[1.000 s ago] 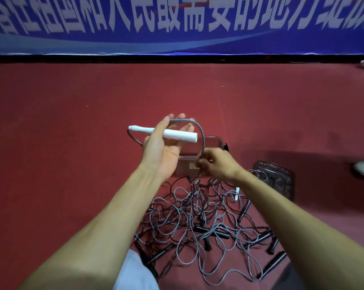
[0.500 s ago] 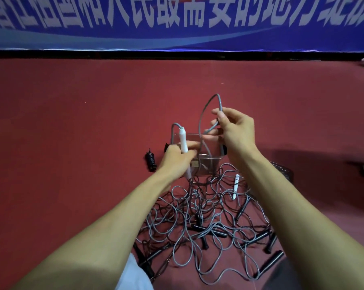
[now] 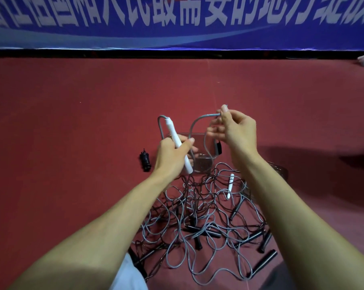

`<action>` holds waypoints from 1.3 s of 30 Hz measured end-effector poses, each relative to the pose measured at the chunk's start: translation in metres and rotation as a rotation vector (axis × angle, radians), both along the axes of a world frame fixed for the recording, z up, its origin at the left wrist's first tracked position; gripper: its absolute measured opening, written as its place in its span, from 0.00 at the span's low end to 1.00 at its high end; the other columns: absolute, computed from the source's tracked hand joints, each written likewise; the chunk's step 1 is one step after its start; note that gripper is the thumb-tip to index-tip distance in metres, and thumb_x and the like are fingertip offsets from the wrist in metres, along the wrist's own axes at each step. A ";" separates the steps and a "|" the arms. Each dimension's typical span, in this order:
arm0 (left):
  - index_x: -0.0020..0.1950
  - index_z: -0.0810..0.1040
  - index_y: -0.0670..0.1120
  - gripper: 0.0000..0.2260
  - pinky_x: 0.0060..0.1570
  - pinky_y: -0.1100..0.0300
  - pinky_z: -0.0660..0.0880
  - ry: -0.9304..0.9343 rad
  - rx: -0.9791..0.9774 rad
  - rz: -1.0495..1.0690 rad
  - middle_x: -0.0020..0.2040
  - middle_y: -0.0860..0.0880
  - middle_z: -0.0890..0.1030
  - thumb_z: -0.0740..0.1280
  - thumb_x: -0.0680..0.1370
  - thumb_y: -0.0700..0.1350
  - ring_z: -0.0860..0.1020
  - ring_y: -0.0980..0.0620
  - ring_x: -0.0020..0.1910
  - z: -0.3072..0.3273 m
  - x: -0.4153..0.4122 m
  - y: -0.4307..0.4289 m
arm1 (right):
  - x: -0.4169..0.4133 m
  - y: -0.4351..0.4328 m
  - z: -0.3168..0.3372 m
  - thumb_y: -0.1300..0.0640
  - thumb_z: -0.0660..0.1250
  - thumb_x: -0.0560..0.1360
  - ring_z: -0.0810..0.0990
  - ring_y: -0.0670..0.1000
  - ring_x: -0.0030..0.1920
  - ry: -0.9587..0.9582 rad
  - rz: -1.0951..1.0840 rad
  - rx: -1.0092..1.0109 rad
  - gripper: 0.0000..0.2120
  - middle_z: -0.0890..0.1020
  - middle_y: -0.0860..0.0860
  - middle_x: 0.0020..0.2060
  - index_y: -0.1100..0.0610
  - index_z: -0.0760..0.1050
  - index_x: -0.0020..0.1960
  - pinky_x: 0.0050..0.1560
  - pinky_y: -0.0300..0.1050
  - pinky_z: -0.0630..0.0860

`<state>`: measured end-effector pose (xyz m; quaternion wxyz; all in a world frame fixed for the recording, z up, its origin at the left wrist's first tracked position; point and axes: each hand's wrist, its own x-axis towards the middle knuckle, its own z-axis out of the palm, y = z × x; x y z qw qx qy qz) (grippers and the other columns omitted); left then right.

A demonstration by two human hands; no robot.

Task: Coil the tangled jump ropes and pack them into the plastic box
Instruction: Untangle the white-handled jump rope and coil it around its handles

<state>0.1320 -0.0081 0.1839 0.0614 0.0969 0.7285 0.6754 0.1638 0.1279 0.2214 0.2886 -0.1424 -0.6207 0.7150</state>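
Jump ropes (image 3: pixel 197 222) sprawl in a grey-and-black tangle on the red floor (image 3: pixel 72 122), below the left hand (image 3: pixel 170 158), which grips a smooth white handle (image 3: pixel 172 132), tilted. Above the clear plastic box (image 3: pixel 203 164) a thin grey cord (image 3: pixel 204 116) arcs to the raised right hand (image 3: pixel 237 130), pinched between thumb and forefinger.

Box (image 3: pixel 206 162) is clear glossy plastic; white handle (image 3: pixel 178 143) looks smooth and matt; grey rope (image 3: pixel 194 127) seems rubbery; red floor (image 3: pixel 72 122) is matt.
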 end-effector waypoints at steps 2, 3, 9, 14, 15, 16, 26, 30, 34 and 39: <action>0.43 0.76 0.42 0.05 0.38 0.52 0.82 -0.063 0.133 0.039 0.36 0.44 0.84 0.67 0.79 0.39 0.84 0.46 0.35 0.006 -0.001 -0.003 | -0.002 0.000 -0.011 0.55 0.60 0.82 0.81 0.52 0.31 -0.094 0.017 0.160 0.12 0.80 0.54 0.34 0.58 0.77 0.44 0.36 0.49 0.81; 0.44 0.75 0.42 0.04 0.38 0.53 0.82 -0.099 0.212 0.061 0.36 0.43 0.84 0.66 0.79 0.39 0.84 0.45 0.35 0.010 -0.002 -0.004 | -0.003 -0.001 -0.016 0.56 0.60 0.82 0.82 0.52 0.32 -0.145 0.035 0.256 0.11 0.81 0.54 0.34 0.56 0.77 0.44 0.39 0.51 0.82; 0.46 0.72 0.40 0.04 0.39 0.51 0.82 -0.299 0.693 0.025 0.39 0.40 0.83 0.62 0.81 0.37 0.84 0.41 0.39 0.038 -0.002 -0.021 | -0.006 -0.021 -0.040 0.63 0.66 0.76 0.77 0.46 0.44 -0.485 0.507 0.845 0.09 0.81 0.45 0.41 0.51 0.80 0.50 0.47 0.39 0.73; 0.51 0.72 0.36 0.05 0.36 0.57 0.81 -0.380 0.998 -0.015 0.42 0.40 0.83 0.58 0.82 0.37 0.85 0.43 0.40 0.052 -0.003 -0.038 | -0.008 -0.037 -0.054 0.61 0.64 0.78 0.83 0.50 0.44 -0.482 0.547 0.923 0.06 0.85 0.53 0.42 0.59 0.80 0.47 0.52 0.48 0.78; 0.51 0.72 0.37 0.05 0.36 0.57 0.81 -0.385 1.010 0.010 0.43 0.40 0.83 0.58 0.82 0.36 0.85 0.43 0.40 0.051 -0.004 -0.042 | -0.008 -0.039 -0.053 0.62 0.64 0.79 0.84 0.51 0.42 -0.470 0.503 0.860 0.07 0.86 0.55 0.41 0.59 0.79 0.45 0.49 0.48 0.80; 0.50 0.72 0.37 0.04 0.35 0.57 0.81 -0.388 1.015 0.050 0.44 0.39 0.82 0.58 0.82 0.36 0.85 0.43 0.39 0.049 -0.006 -0.044 | -0.008 -0.040 -0.051 0.63 0.63 0.79 0.85 0.50 0.40 -0.455 0.472 0.771 0.07 0.86 0.55 0.40 0.57 0.77 0.44 0.46 0.48 0.82; 0.52 0.71 0.42 0.05 0.48 0.49 0.80 -0.414 0.666 0.299 0.50 0.43 0.82 0.57 0.82 0.35 0.83 0.45 0.39 0.022 -0.020 -0.053 | -0.007 -0.033 -0.019 0.61 0.64 0.80 0.82 0.54 0.29 -0.148 0.096 0.259 0.07 0.82 0.52 0.29 0.54 0.75 0.43 0.33 0.48 0.81; 0.57 0.73 0.43 0.08 0.45 0.52 0.80 -0.351 0.273 0.149 0.49 0.45 0.83 0.58 0.81 0.35 0.83 0.47 0.41 0.008 -0.014 -0.043 | -0.005 -0.032 0.002 0.63 0.62 0.80 0.78 0.52 0.25 -0.041 0.058 -0.037 0.05 0.79 0.53 0.28 0.61 0.74 0.46 0.29 0.47 0.81; 0.47 0.81 0.47 0.11 0.48 0.50 0.79 -0.198 -0.118 -0.056 0.50 0.45 0.84 0.62 0.76 0.35 0.81 0.48 0.48 0.003 -0.006 -0.031 | 0.000 -0.027 0.017 0.63 0.60 0.81 0.77 0.48 0.23 0.059 0.047 -0.261 0.07 0.77 0.54 0.29 0.62 0.73 0.46 0.28 0.44 0.81; 0.54 0.80 0.49 0.07 0.59 0.51 0.76 -0.036 -0.398 -0.364 0.50 0.45 0.82 0.68 0.77 0.41 0.79 0.50 0.47 -0.004 0.003 -0.017 | 0.003 -0.013 0.025 0.64 0.60 0.81 0.79 0.49 0.23 0.164 0.002 -0.618 0.04 0.79 0.55 0.28 0.64 0.72 0.49 0.27 0.42 0.79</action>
